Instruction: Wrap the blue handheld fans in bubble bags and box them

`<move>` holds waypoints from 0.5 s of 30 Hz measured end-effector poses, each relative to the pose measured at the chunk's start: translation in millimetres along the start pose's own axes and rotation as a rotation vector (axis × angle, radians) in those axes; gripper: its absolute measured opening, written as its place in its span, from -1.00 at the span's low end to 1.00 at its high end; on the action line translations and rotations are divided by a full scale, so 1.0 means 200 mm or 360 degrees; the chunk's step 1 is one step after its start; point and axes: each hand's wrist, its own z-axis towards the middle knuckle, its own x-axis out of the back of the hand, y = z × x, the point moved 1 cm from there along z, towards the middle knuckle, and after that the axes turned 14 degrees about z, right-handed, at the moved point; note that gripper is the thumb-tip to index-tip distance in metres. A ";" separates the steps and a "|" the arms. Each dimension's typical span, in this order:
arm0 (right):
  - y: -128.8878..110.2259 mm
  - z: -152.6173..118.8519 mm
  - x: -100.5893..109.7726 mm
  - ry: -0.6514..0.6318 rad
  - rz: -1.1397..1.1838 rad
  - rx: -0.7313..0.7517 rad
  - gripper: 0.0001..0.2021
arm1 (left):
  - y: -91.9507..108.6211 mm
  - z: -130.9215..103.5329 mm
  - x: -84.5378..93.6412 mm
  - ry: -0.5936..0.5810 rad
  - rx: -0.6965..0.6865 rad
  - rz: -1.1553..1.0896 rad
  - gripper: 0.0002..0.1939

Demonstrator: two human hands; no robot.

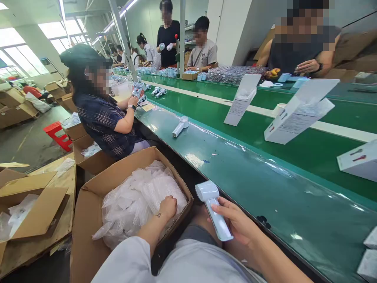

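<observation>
Past your shirt (194, 263), right hand (235, 220) gripping the blue gadget (217, 216); left hand (168, 207) resting curled at plastic bags (137, 192) — can't tell if holding any. You're likely picking one; next move's needing it freed.

We see a green conveyor belt (206, 105) with a pale strip (347, 131) along it, and white printed boxes (284, 122) standing tilted on top. Across from us sit a person in a grey shirt (206, 54) and one in a dark top (282, 55), with a heap of clear plastic (235, 74) between them; another stands in black (168, 37). Beside us, a person in a plaid shirt (97, 122) wears a watch (132, 107). Behind that person we spot a red stool (53, 128), cardboard cartons (17, 104) and, farther off, bright windows (26, 59).
</observation>
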 end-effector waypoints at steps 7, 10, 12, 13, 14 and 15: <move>0.05 0.00 -0.04 -0.0396 0.0006 -0.0327 -0.33 | 0.08 -0.06 0.22 0.0323 -0.0092 -0.0168 -0.83; 0.07 0.06 -0.12 -0.0550 -0.0081 -0.0467 -0.13 | 0.17 -0.14 0.36 0.0272 -0.0430 -0.0443 -0.84; 0.06 0.09 -0.18 -0.0590 -0.0142 -0.0466 -0.15 | 0.21 -0.17 0.43 0.0197 -0.0579 -0.0655 -0.87; 0.05 0.09 -0.20 -0.0590 -0.0163 -0.0443 -0.22 | 0.22 -0.18 0.45 0.0199 -0.0553 -0.0759 -0.88; 0.04 0.10 -0.21 -0.0573 -0.0178 -0.0415 -0.29 | 0.21 -0.18 0.47 0.0247 -0.0465 -0.0889 -0.90; 0.04 0.10 -0.21 -0.0535 -0.0183 -0.0389 -0.36 | 0.21 -0.17 0.48 0.0319 -0.0342 -0.1057 -0.90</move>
